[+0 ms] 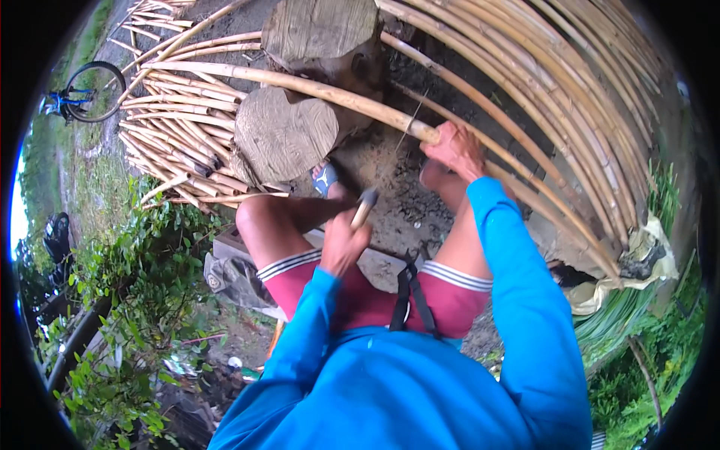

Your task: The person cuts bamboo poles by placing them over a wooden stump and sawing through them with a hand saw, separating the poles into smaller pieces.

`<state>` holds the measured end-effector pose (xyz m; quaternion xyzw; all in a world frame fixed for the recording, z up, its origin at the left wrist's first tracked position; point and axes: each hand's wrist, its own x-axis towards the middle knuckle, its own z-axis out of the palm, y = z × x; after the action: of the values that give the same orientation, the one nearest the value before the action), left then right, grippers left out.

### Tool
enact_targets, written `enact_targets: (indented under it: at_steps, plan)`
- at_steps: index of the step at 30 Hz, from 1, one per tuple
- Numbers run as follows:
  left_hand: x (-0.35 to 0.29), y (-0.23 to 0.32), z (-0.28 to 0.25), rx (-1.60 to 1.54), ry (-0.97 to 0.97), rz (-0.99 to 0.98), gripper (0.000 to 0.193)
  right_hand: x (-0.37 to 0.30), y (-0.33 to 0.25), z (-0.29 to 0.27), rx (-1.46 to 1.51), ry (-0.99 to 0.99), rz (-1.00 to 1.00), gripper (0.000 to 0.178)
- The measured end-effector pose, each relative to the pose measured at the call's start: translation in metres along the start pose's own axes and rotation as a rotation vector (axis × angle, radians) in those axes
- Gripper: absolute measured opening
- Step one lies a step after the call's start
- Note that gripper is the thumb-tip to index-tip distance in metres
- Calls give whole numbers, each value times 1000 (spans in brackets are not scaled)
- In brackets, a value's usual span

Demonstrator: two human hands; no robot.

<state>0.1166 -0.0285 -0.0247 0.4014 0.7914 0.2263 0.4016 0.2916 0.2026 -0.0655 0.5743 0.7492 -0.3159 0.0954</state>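
Observation:
My left hand (pixel 346 241) is closed around the pale wooden handle of a long-bladed knife (pixel 361 211), dark where the handle ends. A thin blade line, seen nearly edge-on, runs up from there and crosses a bamboo pole (pixel 300 84). I cannot tell whether the blade touches the pole. My right hand (pixel 457 150) grips this pole near my right knee; fingers wrap round it. The pole slants up to the left, passing over or just behind a heart-shaped wood stump (pixel 289 135). Part of the pole is hidden under my right hand.
A second, taller stump (pixel 322 34) stands behind the first. Several cut bamboo poles lie piled (pixel 180 127) on the left, and long ones (pixel 570 97) stretch along the right. A bicycle wheel (pixel 95 91) is at far left. Leafy plants (pixel 135 262) grow close on my left.

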Motion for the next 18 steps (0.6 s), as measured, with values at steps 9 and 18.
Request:
enact_targets:
  at_steps: [9,18]
  plan:
    - [46,-8,15,95,27,4,35,1,-17,5,-8,-24,-12,45]
    - [66,13,11,120,23,-86,32,4,-26,6,40,-97,-22,43]
